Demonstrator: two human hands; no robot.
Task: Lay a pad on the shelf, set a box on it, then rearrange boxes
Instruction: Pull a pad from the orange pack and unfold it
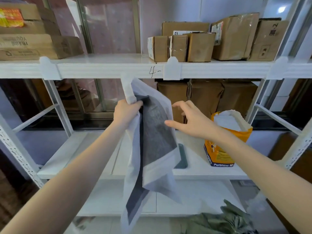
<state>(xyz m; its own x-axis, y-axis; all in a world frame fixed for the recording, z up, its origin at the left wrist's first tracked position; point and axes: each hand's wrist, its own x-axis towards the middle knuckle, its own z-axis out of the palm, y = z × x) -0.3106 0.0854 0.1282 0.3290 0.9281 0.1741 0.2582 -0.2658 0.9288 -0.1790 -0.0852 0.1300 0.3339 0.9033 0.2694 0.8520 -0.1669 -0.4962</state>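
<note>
My left hand (125, 114) grips the top corner of a pad (155, 141), white-edged with a dark grey middle, which hangs folded in front of the white shelf (70, 152). My right hand (190, 119) hovers just right of the pad, fingers spread and holding nothing. On the upper shelf (104, 70), marked "4-", several brown cardboard boxes (199, 46) stand at the right. More brown boxes (207, 97) sit at the back of the middle shelf.
An open orange pack of pads (226, 139) stands on the middle shelf at the right. A dark flat object (183, 157) lies beside it, partly behind the pad. Stacked cartons (28, 39) fill the upper left. Green cloth (224, 220) lies at the bottom right.
</note>
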